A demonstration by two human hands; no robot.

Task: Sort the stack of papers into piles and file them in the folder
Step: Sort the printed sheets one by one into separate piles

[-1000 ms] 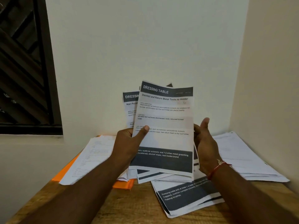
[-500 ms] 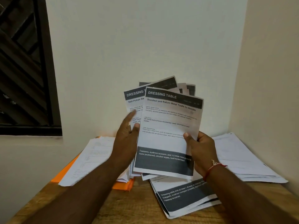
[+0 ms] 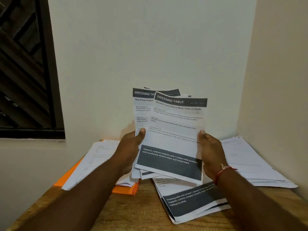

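Note:
I hold a fanned stack of printed sheets (image 3: 143,114) upright above the table. My left hand (image 3: 131,147) grips the stack's left edge, thumb on the front. The front sheet (image 3: 173,137), headed "DRESSING TABLE", is pinched at its right edge by my right hand (image 3: 210,150). It sits tilted in front of the others. An orange folder (image 3: 125,190) lies on the table under a white paper pile (image 3: 93,160) at the left. Another pile with dark bands (image 3: 191,200) lies flat below my hands.
A third pile of white sheets (image 3: 246,160) lies at the right, against the corner wall. The wooden table (image 3: 136,212) fills the foreground. White walls close off the back and right. A dark window (image 3: 25,64) is at the upper left.
My left thumb has come back onto the stack's front, after the fingers had been stretched out behind it. The front sheet, held by my right hand, has shifted slightly right and down.

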